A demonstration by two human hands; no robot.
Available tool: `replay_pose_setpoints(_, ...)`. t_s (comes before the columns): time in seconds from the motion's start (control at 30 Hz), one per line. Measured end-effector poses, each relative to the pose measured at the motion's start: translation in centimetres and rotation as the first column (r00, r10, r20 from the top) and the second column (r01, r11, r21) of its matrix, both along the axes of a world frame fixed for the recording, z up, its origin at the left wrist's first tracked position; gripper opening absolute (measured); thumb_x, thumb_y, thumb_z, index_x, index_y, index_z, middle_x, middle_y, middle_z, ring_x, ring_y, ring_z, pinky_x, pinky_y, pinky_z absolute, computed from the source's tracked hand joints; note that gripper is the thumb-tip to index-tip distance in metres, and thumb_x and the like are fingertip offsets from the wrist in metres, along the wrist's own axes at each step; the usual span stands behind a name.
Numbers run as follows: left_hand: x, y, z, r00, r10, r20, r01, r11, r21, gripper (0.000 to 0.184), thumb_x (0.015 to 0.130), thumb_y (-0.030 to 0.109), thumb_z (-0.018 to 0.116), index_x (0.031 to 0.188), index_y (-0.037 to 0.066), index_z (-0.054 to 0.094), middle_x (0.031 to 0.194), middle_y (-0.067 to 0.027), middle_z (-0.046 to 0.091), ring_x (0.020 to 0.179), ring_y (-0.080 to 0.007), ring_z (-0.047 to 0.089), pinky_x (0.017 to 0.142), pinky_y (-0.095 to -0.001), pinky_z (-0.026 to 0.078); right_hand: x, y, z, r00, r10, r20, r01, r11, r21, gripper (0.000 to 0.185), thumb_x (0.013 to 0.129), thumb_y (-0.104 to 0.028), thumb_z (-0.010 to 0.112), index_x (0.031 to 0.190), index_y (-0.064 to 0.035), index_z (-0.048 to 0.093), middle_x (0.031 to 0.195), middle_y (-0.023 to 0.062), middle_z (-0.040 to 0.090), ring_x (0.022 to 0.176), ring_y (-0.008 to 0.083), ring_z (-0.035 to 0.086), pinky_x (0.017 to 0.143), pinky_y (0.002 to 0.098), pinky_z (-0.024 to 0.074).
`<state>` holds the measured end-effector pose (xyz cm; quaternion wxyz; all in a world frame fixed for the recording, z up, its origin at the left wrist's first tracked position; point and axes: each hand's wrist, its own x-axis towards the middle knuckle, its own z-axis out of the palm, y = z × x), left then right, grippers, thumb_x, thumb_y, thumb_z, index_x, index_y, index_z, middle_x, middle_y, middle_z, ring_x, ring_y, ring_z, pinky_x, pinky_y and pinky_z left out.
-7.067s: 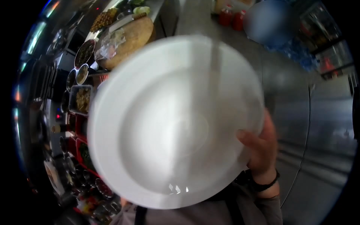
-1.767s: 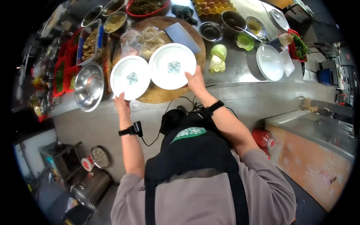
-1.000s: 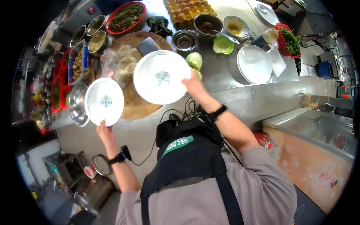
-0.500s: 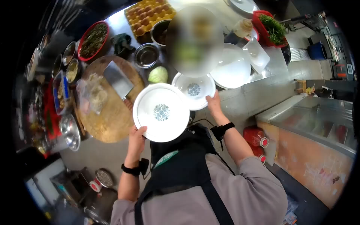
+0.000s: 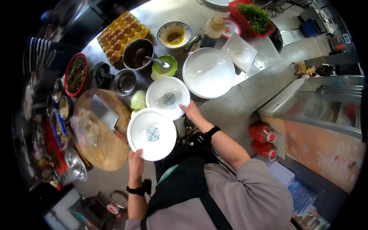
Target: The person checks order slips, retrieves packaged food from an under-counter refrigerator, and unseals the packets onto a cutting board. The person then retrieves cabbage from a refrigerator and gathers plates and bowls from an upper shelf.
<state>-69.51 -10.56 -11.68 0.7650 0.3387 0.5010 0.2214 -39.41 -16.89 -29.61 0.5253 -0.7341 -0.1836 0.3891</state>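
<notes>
My left hand (image 5: 136,163) grips the near rim of a white shallow bowl (image 5: 152,143) with a blue pattern at its centre, thumb over the edge. A matching shallow bowl (image 5: 168,86) is pinched at its right rim by my right hand (image 5: 192,113). The left bowl overlaps the near edge of the right one, and both are face up above the table's front edge. Just left of them lies a piece of cabbage (image 5: 138,100). A cleaver (image 5: 104,111) rests on the round chopping board (image 5: 105,155), beside a clear plastic bag (image 5: 86,126).
Large white plates (image 5: 210,73) and a square white dish (image 5: 239,51) stand to the right. Behind are a pot with a ladle (image 5: 134,51), a green bowl (image 5: 168,67), a patterned bowl (image 5: 174,34) and an egg tray (image 5: 124,34). A refrigerated counter (image 5: 318,103) stands at right.
The view has shifted, and both hands with their bowls appear further left in it. The right bowl now sits more behind the left one. Both grips look the same.
</notes>
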Motion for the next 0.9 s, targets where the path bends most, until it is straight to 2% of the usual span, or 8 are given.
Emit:
replay_pose_setpoints(0.07, -0.4, -0.1, -0.2, 0.999, 0.033, 0.006, -0.033, 0.999, -0.004, 0.039, 0.087, 0.004, 0.052, 0.124, -0.008, 0.049, 0.118, -0.0147, 0.06, 0.103, -0.0221, 0.061, 0.091, -0.0321, 0.048, 0.1, -0.4, 0.4, 0.944, 0.044, -0.326, 0.006, 0.989, 0.15, 0.048, 0.089, -0.022, 0.064, 0.126, 0.0023, 0.045, 0.112, 0.0135, 0.06, 0.098, 0.0202, 0.059, 0.082, 0.0378, 0.0513)
replay_pose_setpoints(0.1, -0.7, 0.1, -0.4, 0.999, 0.044, 0.027, -0.044, 0.999, -0.007, 0.04, 0.086, 0.004, 0.053, 0.124, -0.008, 0.049, 0.118, -0.0152, 0.06, 0.104, -0.0225, 0.06, 0.092, -0.0328, 0.047, 0.4, -0.7, 0.1, 0.9, 0.057, -0.431, 0.009, 0.989, 0.149, 0.054, 0.091, -0.035, 0.062, 0.128, -0.0003, 0.042, 0.113, 0.0142, 0.058, 0.096, 0.023, 0.06, 0.079, 0.0417, 0.0537)
replay_pose_setpoints(0.2, -2.5, 0.6, -1.0, 0.997, 0.053, 0.048, -0.054, 0.999, 0.004, 0.041, 0.085, 0.003, 0.053, 0.124, -0.008, 0.049, 0.119, -0.0162, 0.059, 0.107, -0.0235, 0.058, 0.095, -0.0343, 0.045, 3.8, -4.6, 4.6, 0.79, -0.037, -0.612, 0.024, 0.999, -0.029, 0.058, 0.091, -0.043, 0.059, 0.129, -0.0032, 0.041, 0.111, 0.0158, 0.057, 0.097, 0.0287, 0.061, 0.079, 0.0436, 0.0538)
replay_pose_setpoints(0.33, -3.1, 1.5, -1.4, 0.99, 0.107, 0.087, -0.109, 0.994, 0.013, 0.043, 0.085, 0.003, 0.054, 0.125, -0.008, 0.047, 0.121, -0.016, 0.058, 0.11, -0.0241, 0.057, 0.099, -0.0352, 0.042, 13.5, -13.3, 1.1, 0.78, -0.442, -0.442, 0.428, 0.893, -0.138, 0.057, 0.09, -0.044, 0.06, 0.125, -0.0031, 0.041, 0.107, 0.0169, 0.054, 0.093, 0.0312, 0.06, 0.078, 0.0425, 0.0539)
replay_pose_setpoints(0.47, -2.8, 0.8, -0.7, 0.99, 0.125, 0.06, -0.13, 0.988, 0.082, 0.05, 0.085, 0.003, 0.053, 0.132, -0.008, 0.042, 0.127, -0.0174, 0.054, 0.112, -0.0256, 0.056, 0.099, -0.035, 0.041, 26.4, -15.7, 0.7, 0.768, -0.621, -0.156, 0.616, 0.783, -0.089, 0.055, 0.087, -0.038, 0.066, 0.12, -0.0008, 0.043, 0.106, 0.0164, 0.052, 0.088, 0.0276, 0.058, 0.074, 0.0447, 0.0549)
replay_pose_setpoints(0.67, 0.7, -2.2, -0.7, 0.964, 0.25, 0.089, -0.256, 0.965, 0.056, 0.056, 0.083, 0.004, 0.054, 0.135, -0.009, 0.037, 0.127, -0.0191, 0.053, 0.117, -0.0299, 0.054, 0.102, -0.0406, 0.043, 36.6, -9.2, 2.7, 0.791, -0.531, -0.304, 0.548, 0.836, -0.034, 0.046, 0.086, -0.029, 0.068, 0.116, 0.0011, 0.049, 0.103, 0.0145, 0.06, 0.084, 0.0261, 0.063, 0.07, 0.0405, 0.0552)
replay_pose_setpoints(0.8, 3.3, -4.2, 0.0, 0.968, 0.248, 0.027, -0.249, 0.968, 0.027, 0.063, 0.081, 0.011, 0.06, 0.136, -0.008, 0.036, 0.127, -0.0216, 0.053, 0.113, -0.032, 0.057, 0.097, -0.0406, 0.047, 39.0, -8.3, -1.0, 0.834, -0.539, -0.117, 0.552, 0.815, 0.176, 0.037, 0.08, -0.008, 0.065, 0.112, 0.0065, 0.055, 0.093, 0.0154, 0.066, 0.081, 0.0253, 0.066, 0.07, 0.0374, 0.0562)
replay_pose_setpoints(0.9, 4.8, -5.8, 0.7, 0.945, 0.327, 0.0, -0.326, 0.942, 0.075, 0.062, 0.082, 0.011, 0.06, 0.135, -0.008, 0.036, 0.127, -0.0213, 0.053, 0.114, -0.0324, 0.056, 0.099, -0.0406, 0.046, 39.8, -9.1, 0.2, 0.837, -0.476, -0.27, 0.537, 0.812, 0.231, 0.044, 0.078, -0.004, 0.064, 0.119, 0.0076, 0.052, 0.105, 0.0194, 0.066, 0.1, 0.031, 0.065, 0.089, 0.0394, 0.0525)
